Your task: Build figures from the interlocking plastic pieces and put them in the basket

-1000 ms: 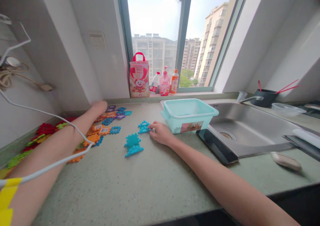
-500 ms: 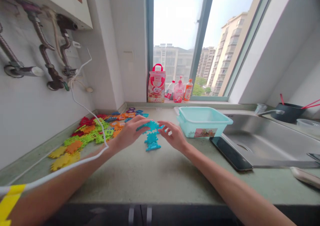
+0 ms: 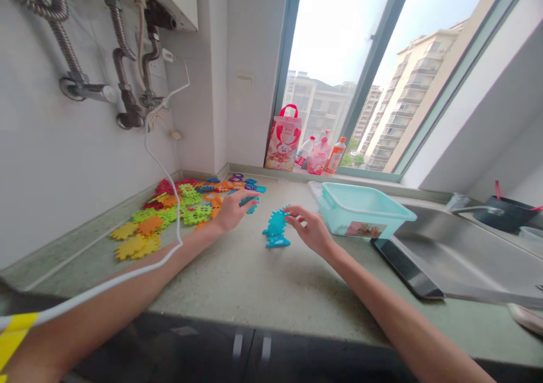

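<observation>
Far left of the tub (image 3: 360,216), metal pipes (image 3: 121,60) hang on the wall, and a white cable (image 3: 180,241) drops from there and runs along the left forearm to a band of yellow tape (image 3: 12,338). On the counter (image 3: 220,281) farther left of the tub lies a pile of snowflake blocks (image 3: 178,210) in yellow, orange, green, red and purple, spreading from the wall toward the window.

The left hand (image 3: 233,211) lies at the pile's right edge, fingers stretched out and apart from each other, not closed on anything. Its fingertips reach over a small blue block (image 3: 253,207), partly covering it.

Just left of the tub, a blue stack (image 3: 276,231) of joined blocks sits on the bare counter, between the two hands. The right hand (image 3: 309,230) is at its right side, fingers (image 3: 292,215) curved and touching its upper edge; whether they pinch it, I cannot tell. Nothing stands between this hand and the tub.

Behind the tub, on the sill, stand a red-handled bag (image 3: 283,145) and three bottles (image 3: 319,156). To its right are a phone (image 3: 403,269), the sink (image 3: 466,253), a faucet (image 3: 475,210) and a dark pot (image 3: 507,216).
</observation>
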`<action>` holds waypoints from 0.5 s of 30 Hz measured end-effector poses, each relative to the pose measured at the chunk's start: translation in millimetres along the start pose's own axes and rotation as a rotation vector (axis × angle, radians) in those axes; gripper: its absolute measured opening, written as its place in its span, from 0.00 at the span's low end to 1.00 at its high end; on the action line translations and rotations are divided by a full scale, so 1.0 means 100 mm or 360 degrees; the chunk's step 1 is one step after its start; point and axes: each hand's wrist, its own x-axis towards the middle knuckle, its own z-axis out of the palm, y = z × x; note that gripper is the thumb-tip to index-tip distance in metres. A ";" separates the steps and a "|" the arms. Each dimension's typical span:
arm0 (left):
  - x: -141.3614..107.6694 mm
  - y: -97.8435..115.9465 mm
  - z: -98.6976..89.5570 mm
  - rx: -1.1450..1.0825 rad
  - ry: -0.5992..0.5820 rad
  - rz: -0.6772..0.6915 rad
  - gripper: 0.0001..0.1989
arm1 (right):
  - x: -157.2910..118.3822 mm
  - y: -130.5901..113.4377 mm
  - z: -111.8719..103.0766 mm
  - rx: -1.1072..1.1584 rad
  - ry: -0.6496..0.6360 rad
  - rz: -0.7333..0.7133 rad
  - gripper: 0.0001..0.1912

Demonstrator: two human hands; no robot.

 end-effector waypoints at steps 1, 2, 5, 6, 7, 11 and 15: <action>-0.01 -0.04 0.04 -0.0028 0.0003 -0.0041 0.15 | 0.00 0.00 0.03 -0.0015 -0.0035 -0.0009 0.13; -0.01 -0.08 0.08 -0.0052 0.0005 -0.0071 0.16 | 0.00 0.00 0.05 -0.0023 -0.0069 -0.0023 0.13; -0.03 -0.15 0.16 -0.0072 0.0009 -0.0102 0.19 | -0.01 0.04 0.10 -0.0031 -0.0133 -0.0039 0.13; -0.04 -0.17 0.18 -0.0066 -0.0001 -0.0097 0.20 | -0.01 0.06 0.11 -0.0029 -0.0142 -0.0037 0.14; -0.05 -0.18 0.19 -0.0059 -0.0011 -0.0088 0.21 | -0.02 0.07 0.11 -0.0025 -0.0150 -0.0033 0.13; -0.08 -0.20 0.23 -0.0035 -0.0036 -0.0066 0.22 | -0.03 0.12 0.14 0.0045 -0.0186 -0.0013 0.13; -0.09 -0.18 0.24 -0.0048 -0.0068 -0.0028 0.21 | -0.04 0.15 0.18 0.0123 -0.0201 0.0025 0.14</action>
